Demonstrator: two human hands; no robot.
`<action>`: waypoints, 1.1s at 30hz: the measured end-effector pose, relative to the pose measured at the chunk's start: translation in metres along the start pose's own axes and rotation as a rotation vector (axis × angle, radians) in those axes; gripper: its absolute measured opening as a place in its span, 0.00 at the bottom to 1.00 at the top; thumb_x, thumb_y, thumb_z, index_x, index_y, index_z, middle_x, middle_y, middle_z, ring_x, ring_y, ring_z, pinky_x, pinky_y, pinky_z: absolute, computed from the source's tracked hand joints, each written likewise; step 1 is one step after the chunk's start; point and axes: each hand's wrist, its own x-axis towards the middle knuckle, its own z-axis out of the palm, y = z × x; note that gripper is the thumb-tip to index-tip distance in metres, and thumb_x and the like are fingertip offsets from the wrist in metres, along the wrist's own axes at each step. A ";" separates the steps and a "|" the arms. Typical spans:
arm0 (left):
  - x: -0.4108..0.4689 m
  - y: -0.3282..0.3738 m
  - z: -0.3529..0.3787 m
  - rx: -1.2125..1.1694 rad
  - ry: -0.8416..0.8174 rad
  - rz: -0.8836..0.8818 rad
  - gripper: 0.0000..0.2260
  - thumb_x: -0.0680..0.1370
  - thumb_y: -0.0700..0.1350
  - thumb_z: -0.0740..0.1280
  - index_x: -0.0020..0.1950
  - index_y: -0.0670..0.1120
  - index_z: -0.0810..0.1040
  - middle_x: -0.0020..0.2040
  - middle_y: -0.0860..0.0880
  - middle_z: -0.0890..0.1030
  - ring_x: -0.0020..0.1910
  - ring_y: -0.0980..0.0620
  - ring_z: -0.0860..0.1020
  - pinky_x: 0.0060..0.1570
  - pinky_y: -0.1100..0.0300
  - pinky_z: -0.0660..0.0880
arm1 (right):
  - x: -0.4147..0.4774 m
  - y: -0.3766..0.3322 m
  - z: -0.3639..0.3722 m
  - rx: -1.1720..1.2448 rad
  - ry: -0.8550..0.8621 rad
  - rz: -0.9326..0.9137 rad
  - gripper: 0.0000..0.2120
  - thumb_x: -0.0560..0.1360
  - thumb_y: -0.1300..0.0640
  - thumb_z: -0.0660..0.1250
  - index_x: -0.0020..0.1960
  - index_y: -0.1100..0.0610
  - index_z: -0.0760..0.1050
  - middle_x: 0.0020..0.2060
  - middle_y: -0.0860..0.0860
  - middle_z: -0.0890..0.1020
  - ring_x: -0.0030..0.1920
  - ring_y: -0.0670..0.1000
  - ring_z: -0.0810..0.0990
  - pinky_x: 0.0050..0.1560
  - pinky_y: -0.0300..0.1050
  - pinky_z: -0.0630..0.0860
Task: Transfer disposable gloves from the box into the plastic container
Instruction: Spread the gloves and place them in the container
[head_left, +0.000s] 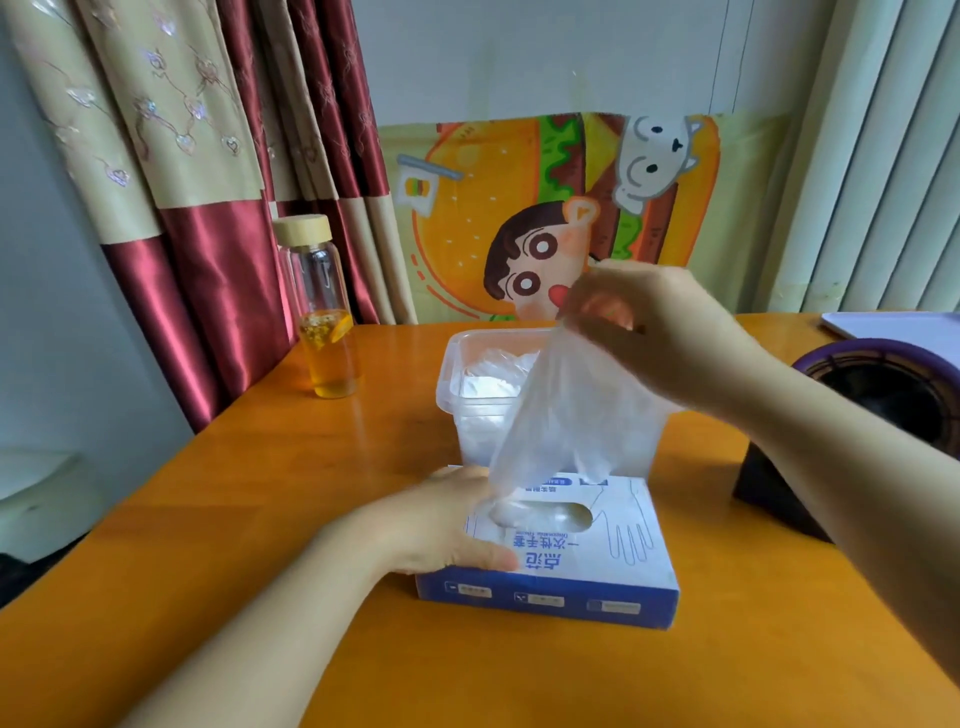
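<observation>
Our left hand (441, 525) held the blue and white box (597, 566) at its left end, thumb lying along the near top edge and fingers curved over the far side, pressing it to the orange table (260, 493). Our right hand (654, 332) was raised above the far side of the box, fingertips closed together in a pinch on the top of 1 clear glove (571, 415). The glove hung down from that pinch as a loose, filmy sheet, and its lower end sat in the oval opening on top of the box, beside our left fingers. Just behind the box, touching or nearly touching it, stood the clear plastic container (457, 364), lid off, with a crumpled heap of clear gloves inside; the hanging glove covered its right half from our view.

To the left, well apart from the box, 1 glass bottle (324, 312) with a pale wooden cap stood upright, yellow liquid filling its lower part. At the right edge sat a dark round thing with a purple rim (883, 364). A cartoon cloth (519, 218) hung behind the table, red and beige curtains (197, 182) to its left.
</observation>
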 end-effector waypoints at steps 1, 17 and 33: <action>-0.001 0.001 0.000 0.017 0.012 -0.017 0.35 0.72 0.62 0.69 0.75 0.61 0.57 0.75 0.59 0.61 0.72 0.53 0.63 0.66 0.56 0.66 | 0.005 0.002 -0.006 0.014 0.084 0.068 0.05 0.77 0.60 0.66 0.48 0.56 0.80 0.40 0.46 0.80 0.38 0.44 0.77 0.40 0.31 0.70; 0.020 0.043 -0.049 -0.903 0.561 0.104 0.37 0.74 0.41 0.72 0.77 0.55 0.57 0.64 0.50 0.75 0.58 0.47 0.78 0.61 0.50 0.75 | -0.022 0.024 0.035 1.089 -0.360 0.870 0.13 0.80 0.65 0.57 0.61 0.66 0.75 0.56 0.68 0.78 0.56 0.66 0.77 0.63 0.60 0.72; 0.074 0.055 -0.102 -0.396 0.886 -0.079 0.25 0.76 0.43 0.68 0.70 0.45 0.62 0.43 0.48 0.74 0.40 0.49 0.75 0.34 0.59 0.72 | 0.009 0.008 0.019 0.293 -0.111 0.431 0.25 0.72 0.42 0.68 0.67 0.49 0.73 0.68 0.48 0.73 0.66 0.45 0.71 0.61 0.39 0.66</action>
